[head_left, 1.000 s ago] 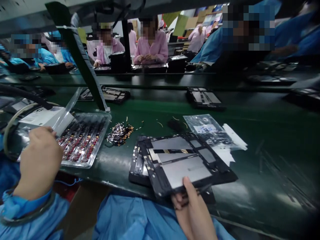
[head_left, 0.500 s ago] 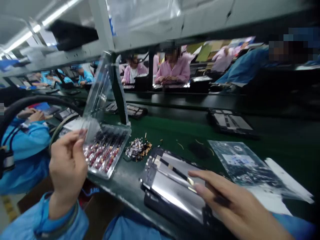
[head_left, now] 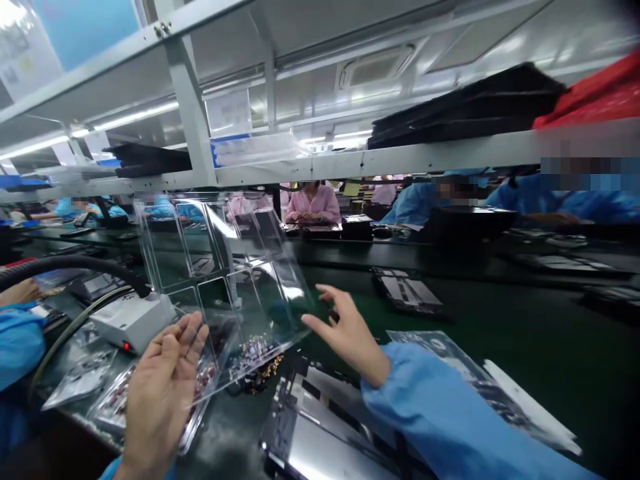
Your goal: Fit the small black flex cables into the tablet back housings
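A clear plastic tray [head_left: 250,293] with several rectangular compartments stands tilted up in front of me. My left hand [head_left: 163,393] is at its lower left edge, thumb and fingers closed on it. By the tray's right edge, my right hand [head_left: 353,337] is open, thumb and forefinger apart and nothing between them. Through and below the tray show a lower clear tray of small red and dark parts [head_left: 117,400], partly hidden by my left hand, and a pile of small metal parts [head_left: 257,353]. An opened tablet-like device [head_left: 320,437] lies below my right hand.
A white box with a red light [head_left: 133,323] and a plastic bag [head_left: 83,377] are at left. A clear bag and white sheet [head_left: 530,407] lie at right. Another opened device [head_left: 410,293] is farther back. A metal shelf [head_left: 350,159] crosses above. Co-workers sit beyond and at left.
The clear tray has turned from nearly edge-on to face me and moved right. My right hand has left the device and risen to the tray's right edge. My view has tilted up.
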Tool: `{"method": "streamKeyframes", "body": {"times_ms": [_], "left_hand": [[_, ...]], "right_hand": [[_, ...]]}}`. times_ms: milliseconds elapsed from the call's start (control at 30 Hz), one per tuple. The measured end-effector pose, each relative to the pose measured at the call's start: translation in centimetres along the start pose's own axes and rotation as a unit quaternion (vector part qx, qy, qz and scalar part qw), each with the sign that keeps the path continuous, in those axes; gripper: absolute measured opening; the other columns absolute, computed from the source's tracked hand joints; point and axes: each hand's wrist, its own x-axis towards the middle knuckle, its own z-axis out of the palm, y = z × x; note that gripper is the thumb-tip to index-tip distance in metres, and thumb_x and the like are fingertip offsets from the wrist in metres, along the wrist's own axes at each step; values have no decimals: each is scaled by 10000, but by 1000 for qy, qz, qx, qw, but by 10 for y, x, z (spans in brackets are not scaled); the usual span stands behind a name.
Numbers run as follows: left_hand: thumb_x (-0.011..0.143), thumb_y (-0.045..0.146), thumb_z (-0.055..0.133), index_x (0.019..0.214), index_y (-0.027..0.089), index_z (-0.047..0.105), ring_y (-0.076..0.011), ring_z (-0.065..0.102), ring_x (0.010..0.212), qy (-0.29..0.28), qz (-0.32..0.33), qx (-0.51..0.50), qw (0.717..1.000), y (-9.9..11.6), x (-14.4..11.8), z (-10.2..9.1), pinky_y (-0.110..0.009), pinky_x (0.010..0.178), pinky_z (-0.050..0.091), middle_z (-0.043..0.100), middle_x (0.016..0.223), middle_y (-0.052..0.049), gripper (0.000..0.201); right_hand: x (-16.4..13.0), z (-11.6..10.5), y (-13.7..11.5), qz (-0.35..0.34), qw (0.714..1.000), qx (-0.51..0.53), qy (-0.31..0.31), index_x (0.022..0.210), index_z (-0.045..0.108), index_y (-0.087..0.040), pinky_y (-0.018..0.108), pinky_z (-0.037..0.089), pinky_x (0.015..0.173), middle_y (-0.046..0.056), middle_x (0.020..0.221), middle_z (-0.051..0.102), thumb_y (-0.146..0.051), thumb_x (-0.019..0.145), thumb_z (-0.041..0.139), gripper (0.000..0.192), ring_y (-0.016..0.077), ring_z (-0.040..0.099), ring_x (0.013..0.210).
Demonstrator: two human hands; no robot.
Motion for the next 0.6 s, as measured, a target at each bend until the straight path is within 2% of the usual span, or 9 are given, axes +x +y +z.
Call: {"method": "streamKeyframes", "body": {"times_ms": [67,133,200,267,333,400,467,533,600], "left_hand": [[904,95,448,755,139,656,-141,697,893,18,-20,-19,999,0,7,3,-199,767,590,723,903,-57,260],[909,96,434,753,129,661,-143,694,903,13,-48,-31,998,-3,13,6,-200,760,589,723,922,-73,277],[915,136,439,757,122,663,-175,678,971,-18,-73,-40,996,-10,17,7,-247,776,595,716,969,-97,274],[900,249,513,798,131,670,-226,641,1064,-65,-80,-42,994,-20,19,6,-321,806,596,700,1043,-113,221],[812,398,645,860,152,676,-267,612,1111,-112,-76,-28,990,-31,16,1,-374,838,585,687,1089,-114,252],[699,469,746,892,163,678,-277,623,1085,-153,-101,18,983,-41,10,-7,-383,869,567,693,1069,-112,369],[638,483,791,880,154,683,-262,660,993,-182,-154,83,968,-49,3,-18,-359,851,565,711,989,-115,422],[608,505,803,868,145,686,-245,679,904,-185,-186,139,955,-54,-2,-28,-322,783,570,720,910,-114,459],[579,542,803,871,151,685,-226,682,821,-158,-178,174,956,-58,-3,-38,-280,675,563,718,859,-103,502]], "right_hand": [[5,-10,-3,-4,1000,13,-12,1211,558,-183,330,493,662,90,957,647,-521,741,608,581,208,611,801],[7,-21,-10,-14,998,30,-44,1013,644,-163,285,441,513,44,703,640,-544,787,549,453,152,547,557],[7,-35,-23,-33,998,39,-37,825,649,-169,253,386,456,11,576,586,-542,821,509,398,116,477,474],[11,-52,-40,-51,996,57,36,783,639,-170,228,354,442,-6,552,559,-488,826,544,335,96,461,472],[22,-69,-61,-58,985,93,133,778,644,-156,207,315,416,-23,518,532,-372,827,589,228,74,435,447],[42,-85,-83,-49,975,121,180,731,616,-143,198,264,384,-39,479,499,-241,855,551,171,49,373,389],[69,-96,-106,-29,973,138,182,654,550,-142,203,203,356,-56,439,452,-132,868,495,221,32,291,332],[103,-103,-128,-12,971,149,186,602,479,-148,196,174,356,-70,434,412,-70,869,474,278,21,262,326],[140,-106,-149,2,970,153,186,603,445,-142,169,173,376,-85,470,378,-60,884,477,294,2,257,351]]}}
